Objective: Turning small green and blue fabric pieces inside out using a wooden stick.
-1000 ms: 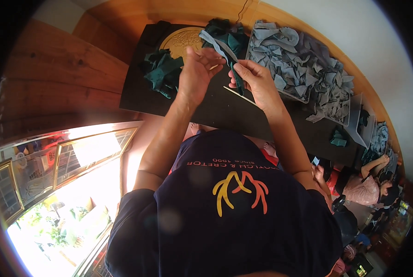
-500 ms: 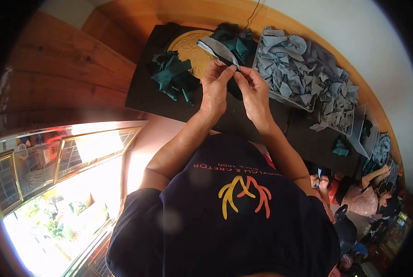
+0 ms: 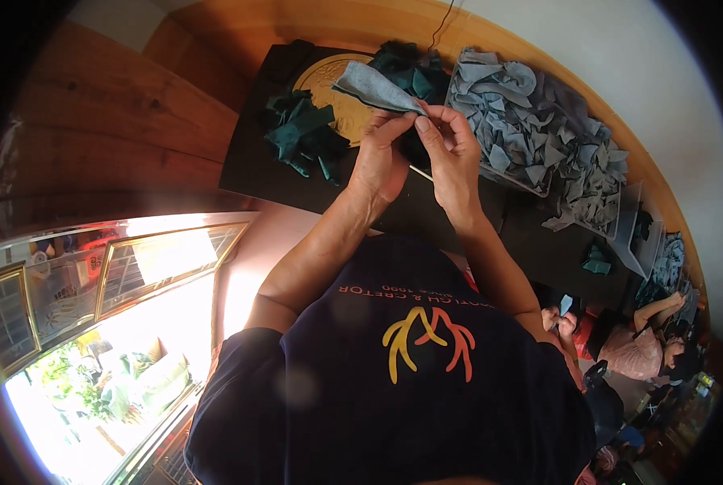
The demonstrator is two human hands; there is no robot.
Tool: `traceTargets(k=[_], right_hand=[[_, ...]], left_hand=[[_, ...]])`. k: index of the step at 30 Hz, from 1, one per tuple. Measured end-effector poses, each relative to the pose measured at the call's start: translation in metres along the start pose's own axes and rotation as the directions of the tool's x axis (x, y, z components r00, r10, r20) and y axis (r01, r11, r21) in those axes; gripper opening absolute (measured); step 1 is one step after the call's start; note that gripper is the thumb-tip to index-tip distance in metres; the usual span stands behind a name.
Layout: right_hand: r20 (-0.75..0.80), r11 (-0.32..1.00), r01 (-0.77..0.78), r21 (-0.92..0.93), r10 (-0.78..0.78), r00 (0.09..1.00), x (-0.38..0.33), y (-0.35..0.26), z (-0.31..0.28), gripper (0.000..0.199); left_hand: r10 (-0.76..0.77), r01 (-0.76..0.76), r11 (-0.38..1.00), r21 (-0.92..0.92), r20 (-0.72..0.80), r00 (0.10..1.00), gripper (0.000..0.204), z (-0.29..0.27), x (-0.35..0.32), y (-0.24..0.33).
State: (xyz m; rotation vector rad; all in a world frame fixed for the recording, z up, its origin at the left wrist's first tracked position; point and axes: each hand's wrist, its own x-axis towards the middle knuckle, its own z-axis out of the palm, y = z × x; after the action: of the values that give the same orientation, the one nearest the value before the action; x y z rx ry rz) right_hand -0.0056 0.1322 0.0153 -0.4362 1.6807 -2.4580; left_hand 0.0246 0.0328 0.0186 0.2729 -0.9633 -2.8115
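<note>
A long, tapering piece of fabric [image 3: 378, 87], pale grey on top with a dark edge below, is held up over the dark table. My left hand [image 3: 380, 153] and my right hand [image 3: 455, 162] meet at its narrow right end, both closed on it with thumbs and fingertips pinched together. The wide end sticks out to the left, above a round golden embossed plate [image 3: 313, 79]. A thin pale stick [image 3: 420, 173] shows between my hands beside the right palm; whether my right hand holds it I cannot tell.
Dark green fabric scraps [image 3: 298, 133] lie at the plate's left, with another dark green heap [image 3: 414, 77] behind. A clear bin [image 3: 503, 179] overflows with grey fabric pieces [image 3: 531, 121] at the right. Farther right, other people [image 3: 632, 352] sit working. A bright window stands at left.
The fabric piece has turned so its broad grey face shows. My right hand has shifted slightly right and rotated, and the pale stick has come into sight.
</note>
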Motion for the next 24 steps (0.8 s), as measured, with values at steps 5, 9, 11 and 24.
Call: traceTargets(k=[5,9,11,24], right_hand=[[-0.030,0.997,-0.078,0.023,0.078,0.996,0.000,-0.008,0.004,0.019],[0.002,0.999,-0.010,-0.036,0.010,1.000,-0.004,0.004,0.004,0.022],[0.003,0.995,0.039,-0.093,-0.039,0.999,-0.004,0.005,0.005,0.020],[0.064,0.912,0.194,-0.361,-0.183,0.981,0.001,0.004,-0.004,0.018]], left_hand=[[0.021,-0.022,1.000,-0.013,-0.044,0.999,0.021,0.005,0.000,-0.001],[0.117,-0.115,0.993,0.038,-0.040,0.992,0.018,0.001,0.006,-0.006],[0.143,-0.142,0.989,0.035,-0.042,0.989,0.007,0.002,0.007,-0.006],[0.224,-0.217,0.969,0.121,-0.048,0.973,0.011,-0.011,0.022,-0.003]])
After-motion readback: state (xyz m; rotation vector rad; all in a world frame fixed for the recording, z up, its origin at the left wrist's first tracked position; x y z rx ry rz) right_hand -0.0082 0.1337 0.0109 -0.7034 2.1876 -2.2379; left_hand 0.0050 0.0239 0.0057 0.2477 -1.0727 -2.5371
